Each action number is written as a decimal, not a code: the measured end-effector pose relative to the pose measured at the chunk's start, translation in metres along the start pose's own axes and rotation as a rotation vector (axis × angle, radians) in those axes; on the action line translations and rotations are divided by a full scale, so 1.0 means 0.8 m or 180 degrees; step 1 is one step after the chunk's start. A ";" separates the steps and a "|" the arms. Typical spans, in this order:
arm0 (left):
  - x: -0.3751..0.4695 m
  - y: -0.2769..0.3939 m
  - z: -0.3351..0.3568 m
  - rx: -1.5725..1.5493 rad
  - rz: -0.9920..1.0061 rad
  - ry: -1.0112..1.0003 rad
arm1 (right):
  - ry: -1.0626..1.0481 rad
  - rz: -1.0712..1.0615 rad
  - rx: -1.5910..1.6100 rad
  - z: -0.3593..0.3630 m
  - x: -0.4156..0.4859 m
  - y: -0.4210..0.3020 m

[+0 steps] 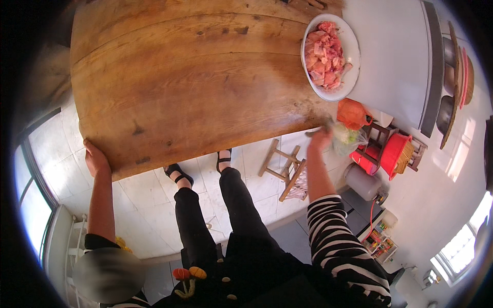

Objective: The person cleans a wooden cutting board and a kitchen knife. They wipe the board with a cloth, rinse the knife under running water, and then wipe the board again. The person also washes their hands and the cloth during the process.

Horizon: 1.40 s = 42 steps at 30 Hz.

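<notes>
Before me is a wooden tabletop (pixel 215 84) with dark stains and plank seams. My left hand (pixel 96 158) grips its near left corner, thumb at the upper edge. At the near right corner is my right hand (pixel 321 139), blurred by motion. Something dark shows around its fingers, too smeared to name, and whether it is held is unclear. Beyond that hand, a white enamel basin (pixel 353 57) holds raw, cut-up meat (pixel 325 57). It stands at the table's right edge, beside a white surface. A pale sheen marks the wood near my right hand.
A wooden folding stool (pixel 287 171) stands on the tiled floor below the right corner. Beside it are a clear plastic bag with greens (pixel 348 140), an orange plastic bag (pixel 352 113), a red basin (pixel 396 154) and a grey gas cylinder (pixel 364 181).
</notes>
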State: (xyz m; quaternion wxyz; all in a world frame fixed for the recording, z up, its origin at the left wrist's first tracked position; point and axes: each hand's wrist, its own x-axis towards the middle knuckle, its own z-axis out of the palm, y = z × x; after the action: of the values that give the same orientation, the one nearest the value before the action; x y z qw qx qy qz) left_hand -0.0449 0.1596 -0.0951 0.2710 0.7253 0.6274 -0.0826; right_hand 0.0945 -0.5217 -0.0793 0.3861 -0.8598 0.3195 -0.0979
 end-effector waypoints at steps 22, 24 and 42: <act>-0.022 0.029 -0.013 0.0305 -0.0301 0.0028 | -0.0689 0.2995 0.3198 0.149 -0.305 -0.099; -0.024 0.031 -0.013 0.0283 -0.0269 0.0031 | -0.0721 0.3008 0.3262 0.144 -0.304 -0.099; -0.038 0.031 -0.014 -0.0063 -0.0175 -0.0055 | -0.3670 0.1216 -0.1482 0.033 -0.324 -0.069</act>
State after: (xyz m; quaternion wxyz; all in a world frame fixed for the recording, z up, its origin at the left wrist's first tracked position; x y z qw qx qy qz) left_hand -0.0299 0.1376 -0.0644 0.2812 0.7042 0.6456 -0.0901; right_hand -0.0698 -0.3165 -0.0370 0.3098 -0.7637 0.2212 0.5214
